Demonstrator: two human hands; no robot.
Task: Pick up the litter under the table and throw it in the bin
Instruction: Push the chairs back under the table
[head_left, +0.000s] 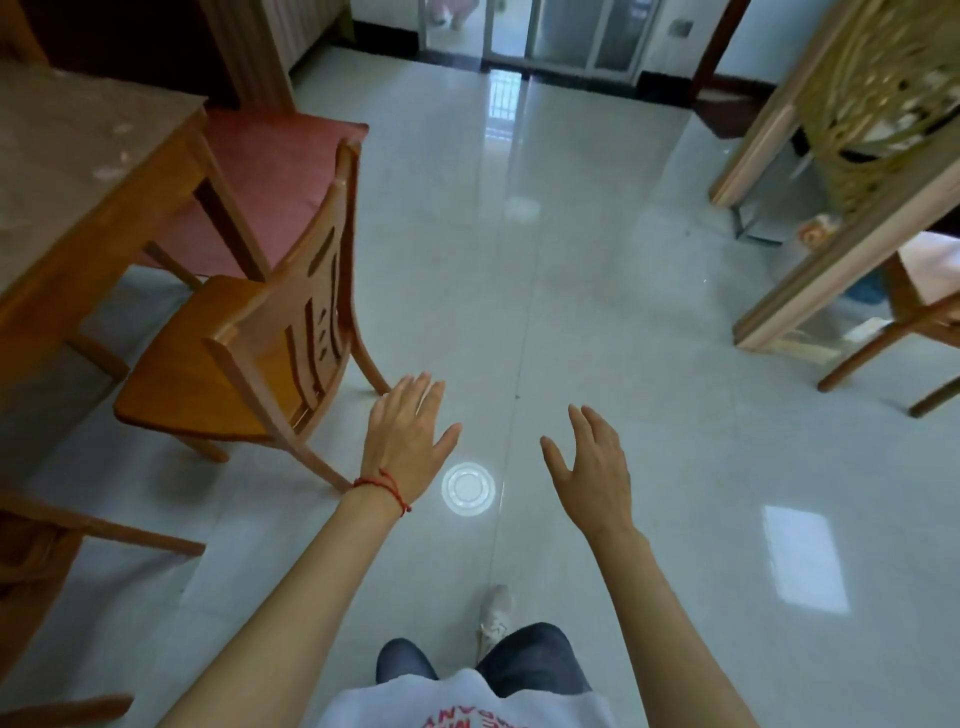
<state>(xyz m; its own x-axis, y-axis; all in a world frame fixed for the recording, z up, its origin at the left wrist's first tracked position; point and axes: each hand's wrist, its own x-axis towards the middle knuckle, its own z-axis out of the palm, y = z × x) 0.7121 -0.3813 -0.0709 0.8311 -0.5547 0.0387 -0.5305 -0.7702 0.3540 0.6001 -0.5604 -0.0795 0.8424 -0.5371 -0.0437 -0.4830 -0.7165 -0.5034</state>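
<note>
Both hands are reaching out over the floor (649, 312), left hand (405, 436) and right hand (592, 467) spread and holding nothing; no litter or bin is showing, only a chair (249, 353) beside the worktop (78, 171)

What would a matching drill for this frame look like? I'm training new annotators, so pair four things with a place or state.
Things:
1. left hand
2. wooden chair
3. red cushion
4. white shoe

Descriptions:
A. on the tiled floor, ahead of the knees
B. red string round its wrist
C. on a seat beyond the table corner
D. bare seat tucked towards the table

Pairs: 1-B, 2-D, 3-C, 4-A
</note>
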